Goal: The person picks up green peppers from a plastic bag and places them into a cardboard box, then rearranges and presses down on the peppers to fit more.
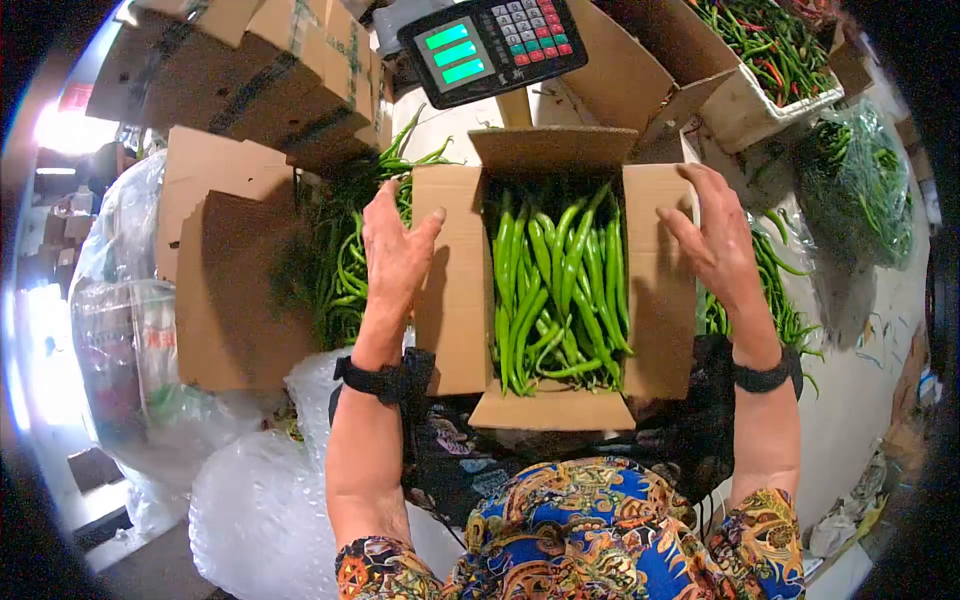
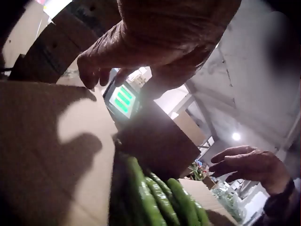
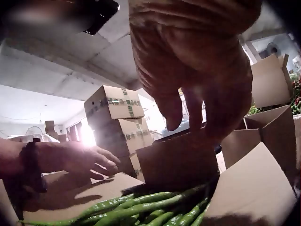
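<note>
An open cardboard box (image 1: 455, 290) full of long green chili peppers (image 1: 560, 285) stands in front of the person, its flaps folded outward. At the outer edge of the left flap is the left hand (image 1: 398, 245), thumb and fingers spread and holding nothing. The right hand (image 1: 715, 235) is over the outer edge of the right flap, its fingers loosely bent and apart. In the right wrist view the right hand (image 3: 197, 80) hangs above the raised far flap (image 3: 176, 162). The left wrist view has the left hand (image 2: 160, 42) above the left flap, casting a shadow on it.
A scale display (image 1: 490, 50) with green readouts stands behind the box. Loose green peppers (image 1: 345, 265) lie left of it, more (image 1: 775, 290) to the right. Stacked cartons (image 1: 270, 70) rise at the back left. A white crate (image 1: 770, 110) of peppers and a plastic bag (image 1: 860, 190) are at right.
</note>
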### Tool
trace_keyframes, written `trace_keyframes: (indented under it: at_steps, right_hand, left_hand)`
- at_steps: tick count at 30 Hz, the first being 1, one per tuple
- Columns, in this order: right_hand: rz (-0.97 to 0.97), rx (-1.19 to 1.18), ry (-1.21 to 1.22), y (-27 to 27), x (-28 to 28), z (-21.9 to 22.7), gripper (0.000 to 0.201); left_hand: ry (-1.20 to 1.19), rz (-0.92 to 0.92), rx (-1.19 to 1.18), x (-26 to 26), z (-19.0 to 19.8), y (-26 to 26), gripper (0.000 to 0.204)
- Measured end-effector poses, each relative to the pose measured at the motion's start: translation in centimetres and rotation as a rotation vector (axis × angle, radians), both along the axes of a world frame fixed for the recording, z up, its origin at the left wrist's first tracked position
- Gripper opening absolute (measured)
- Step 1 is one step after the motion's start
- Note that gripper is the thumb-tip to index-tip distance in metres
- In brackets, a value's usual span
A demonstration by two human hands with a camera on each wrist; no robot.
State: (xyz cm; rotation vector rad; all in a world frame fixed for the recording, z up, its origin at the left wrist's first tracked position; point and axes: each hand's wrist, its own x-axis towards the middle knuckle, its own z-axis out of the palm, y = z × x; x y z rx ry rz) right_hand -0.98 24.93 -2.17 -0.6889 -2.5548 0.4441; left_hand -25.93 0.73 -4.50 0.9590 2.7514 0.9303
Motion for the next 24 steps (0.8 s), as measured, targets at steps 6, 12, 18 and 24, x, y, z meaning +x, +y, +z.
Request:
trace_keyframes:
  at_steps: [6, 12, 18, 24]
  right_hand:
    - [-0.253, -1.039, -0.513, 1.2, 3.8, -2.7, 0.041]
    - [0.073, -1.056, -0.007, -1.1, 3.4, -3.1, 0.035]
    - [0.030, -0.773, 0.045, -3.5, 4.3, -0.3, 0.034]
    - [-0.024, -0.825, -0.111, -1.1, 3.2, -0.9, 0.034]
  left_hand:
    - [-0.998, -0.015, 0.247, 2.2, -1.4, -3.7, 0.024]
    - [-0.830, -0.072, 0.121, 4.6, 0.9, -3.8, 0.023]
    - [-0.673, -0.114, 0.103, 3.9, -1.6, -2.9, 0.021]
    - [-0.664, -0.169, 0.165, 4.3, 1.1, -2.7, 0.024]
